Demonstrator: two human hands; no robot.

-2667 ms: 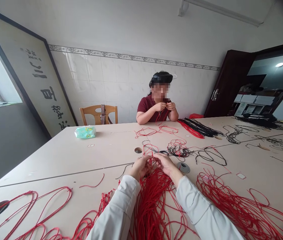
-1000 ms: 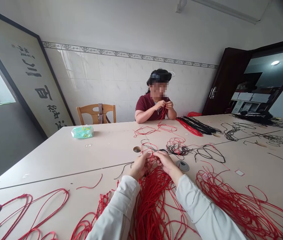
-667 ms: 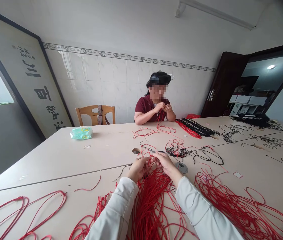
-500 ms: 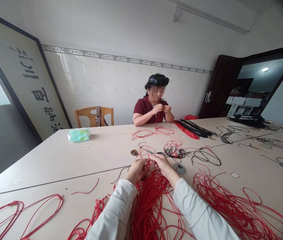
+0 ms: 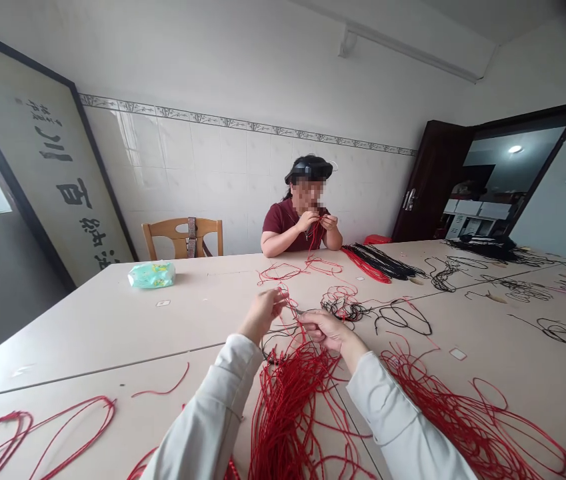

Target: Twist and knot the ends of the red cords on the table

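My left hand [image 5: 265, 312] pinches a thin red cord [image 5: 290, 328], raised above the table. Close on its right, my right hand [image 5: 327, 328] is closed, and a small grey pointed tool [image 5: 299, 311] juts from its fingertips toward the cord. The tool's exact kind is too small to make out. Below both hands lies a thick bundle of red cords [image 5: 287, 407], stretching toward me between my sleeves.
More red cords [image 5: 477, 427] spread at right and looped red cords [image 5: 77, 427] at left. Tangled black cords [image 5: 355, 310] lie beyond my right hand. Across the table [image 5: 203, 320] a person [image 5: 295, 230] handles red cord. A tissue pack [image 5: 151, 275] stands at far left.
My hands, close together before, are now apart: the left has risen and moved left with the cord. A grey pointed tool now shows at my right fingertips. The view has shifted slightly.
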